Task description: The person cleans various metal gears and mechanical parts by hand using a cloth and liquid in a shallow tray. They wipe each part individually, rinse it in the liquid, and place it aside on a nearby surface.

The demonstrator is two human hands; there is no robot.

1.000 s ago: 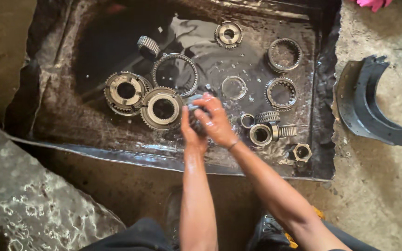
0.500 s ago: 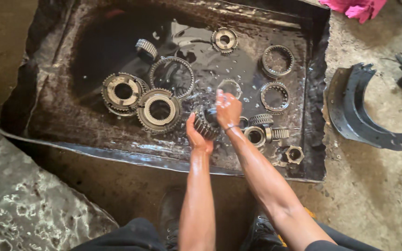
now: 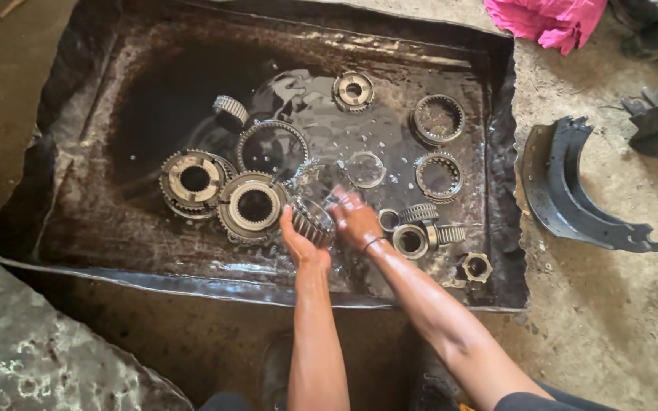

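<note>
Washing a gear in a shallow tray of dark liquid

Holding a toothed gear between them, both hands work near the middle of the tray's near edge. The left hand cups the gear from below, its grip closed around the toothed rim, while the right hand presses against the gear's other side with fingers curled on it. The gear sits tilted, just above the liquid, with splashes around it.

The tray is a dented, blackened metal pan lying on the floor, filled with dark, oily liquid. Just left of the hands lies a large ring gear, touching another hub gear further left. A thin toothed ring lies behind them. Toward the tray's far edge sits a small hub; near the far right corner a ring. Small bearings cluster near the right hand, close to the near right corner.

Outside the tray's right edge lies a curved brake shoe.
</note>
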